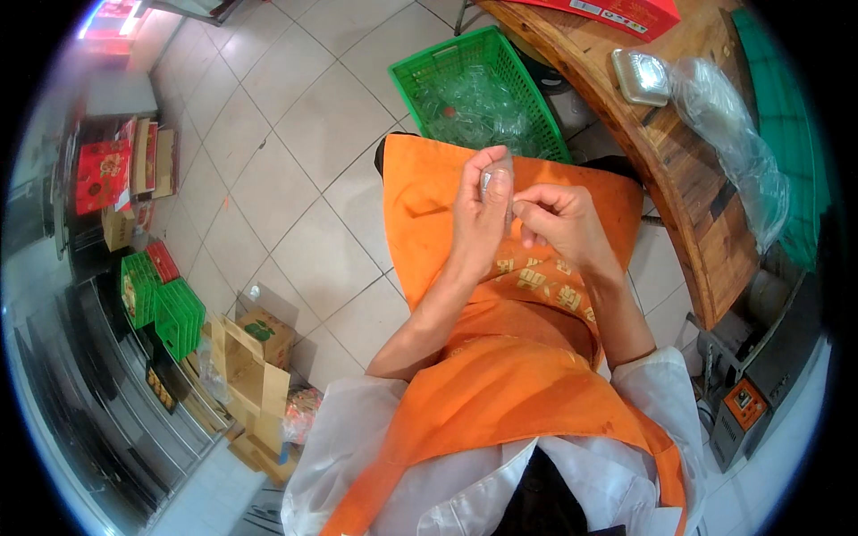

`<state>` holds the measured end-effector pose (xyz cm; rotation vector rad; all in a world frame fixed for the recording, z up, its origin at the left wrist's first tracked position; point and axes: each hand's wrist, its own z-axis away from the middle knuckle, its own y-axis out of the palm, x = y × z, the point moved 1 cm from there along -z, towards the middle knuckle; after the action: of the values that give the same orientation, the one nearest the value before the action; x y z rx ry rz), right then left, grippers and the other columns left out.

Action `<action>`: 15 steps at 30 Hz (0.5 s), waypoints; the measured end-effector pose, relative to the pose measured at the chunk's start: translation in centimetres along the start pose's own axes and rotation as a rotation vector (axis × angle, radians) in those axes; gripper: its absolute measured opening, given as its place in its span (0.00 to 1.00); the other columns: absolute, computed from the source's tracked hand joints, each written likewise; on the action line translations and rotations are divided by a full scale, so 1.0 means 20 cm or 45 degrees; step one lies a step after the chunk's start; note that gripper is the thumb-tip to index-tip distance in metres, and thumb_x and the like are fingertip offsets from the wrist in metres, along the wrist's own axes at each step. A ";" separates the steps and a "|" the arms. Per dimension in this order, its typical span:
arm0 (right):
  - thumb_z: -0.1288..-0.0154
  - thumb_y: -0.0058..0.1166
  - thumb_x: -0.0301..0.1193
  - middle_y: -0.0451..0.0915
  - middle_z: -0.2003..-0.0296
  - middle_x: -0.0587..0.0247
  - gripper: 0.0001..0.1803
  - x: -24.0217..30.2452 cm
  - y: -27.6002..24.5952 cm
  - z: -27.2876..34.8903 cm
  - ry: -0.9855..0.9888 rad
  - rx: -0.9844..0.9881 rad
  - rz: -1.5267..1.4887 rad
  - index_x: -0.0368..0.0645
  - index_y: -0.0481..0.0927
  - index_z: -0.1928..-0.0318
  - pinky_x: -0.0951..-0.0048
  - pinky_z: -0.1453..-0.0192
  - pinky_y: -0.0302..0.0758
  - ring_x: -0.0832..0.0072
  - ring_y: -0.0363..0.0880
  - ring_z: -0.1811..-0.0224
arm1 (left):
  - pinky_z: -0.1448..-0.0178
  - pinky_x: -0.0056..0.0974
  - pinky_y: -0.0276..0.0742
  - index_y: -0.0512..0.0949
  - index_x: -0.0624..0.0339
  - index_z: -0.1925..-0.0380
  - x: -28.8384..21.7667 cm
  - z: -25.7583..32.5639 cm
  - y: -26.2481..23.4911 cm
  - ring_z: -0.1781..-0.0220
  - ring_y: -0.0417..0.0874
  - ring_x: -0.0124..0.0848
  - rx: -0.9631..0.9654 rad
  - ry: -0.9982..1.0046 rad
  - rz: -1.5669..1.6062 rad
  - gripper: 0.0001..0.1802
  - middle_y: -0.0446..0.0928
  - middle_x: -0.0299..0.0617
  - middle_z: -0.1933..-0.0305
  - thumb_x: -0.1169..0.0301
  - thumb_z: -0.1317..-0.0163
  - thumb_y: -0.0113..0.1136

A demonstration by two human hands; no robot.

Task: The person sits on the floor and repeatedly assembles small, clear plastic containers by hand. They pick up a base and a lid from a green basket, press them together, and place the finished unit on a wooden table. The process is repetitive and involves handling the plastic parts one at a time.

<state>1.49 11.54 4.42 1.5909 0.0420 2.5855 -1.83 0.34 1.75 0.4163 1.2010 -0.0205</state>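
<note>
Above the lap of my orange apron (429, 192), both hands are close together. My left hand (480, 214) is closed, thumb up, around a thin, see-through, shiny piece (508, 204) that looks like clear plastic; its exact kind is hidden by the fingers. Just to its right, my right hand (569, 223) is closed in a pinch against the edge of that piece. Beyond my knees, a green plastic basket (407, 80) on the tiled floor holds a heap of clear plastic containers (474, 98).
A wooden table (661, 152) curves along the right, bearing a clear lidded box (641, 77), a plastic bag (724, 125) and a red box (626, 13). At left stand an open carton (237, 357), green crates (179, 317) and dark shelving (80, 384).
</note>
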 end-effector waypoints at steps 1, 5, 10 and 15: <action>0.46 0.48 0.26 0.74 0.80 0.71 0.06 0.00 0.00 0.00 0.002 0.005 -0.005 0.36 0.77 0.72 0.87 0.79 0.64 0.87 0.70 0.82 | 0.70 0.23 0.61 0.63 0.59 0.53 0.00 0.00 -0.01 0.72 0.62 0.16 0.016 -0.020 0.071 0.19 0.65 0.32 0.69 0.60 0.39 0.43; 0.46 0.48 0.26 0.74 0.81 0.71 0.06 -0.03 -0.01 -0.02 -0.002 0.061 -0.026 0.36 0.77 0.71 0.86 0.79 0.64 0.87 0.69 0.83 | 0.67 0.24 0.63 0.63 0.59 0.53 0.03 0.00 -0.02 0.69 0.63 0.17 0.040 -0.054 0.193 0.19 0.64 0.33 0.66 0.60 0.39 0.45; 0.45 0.47 0.27 0.72 0.80 0.73 0.05 -0.08 0.02 -0.04 -0.120 0.023 -0.136 0.38 0.74 0.70 0.86 0.76 0.65 0.88 0.69 0.79 | 0.69 0.23 0.63 0.64 0.56 0.53 0.03 0.00 0.00 0.69 0.64 0.18 0.028 -0.128 0.261 0.16 0.65 0.33 0.65 0.63 0.39 0.46; 0.45 0.45 0.26 0.70 0.78 0.74 0.04 -0.10 0.05 -0.06 -0.163 -0.056 -0.086 0.39 0.71 0.72 0.84 0.71 0.64 0.89 0.65 0.74 | 0.72 0.21 0.64 0.64 0.55 0.53 0.04 0.00 0.00 0.71 0.65 0.17 0.039 -0.014 0.224 0.16 0.66 0.33 0.66 0.66 0.41 0.49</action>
<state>1.35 10.40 2.16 1.7050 0.0281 2.4124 -1.58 0.62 1.01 0.5469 1.1504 0.1105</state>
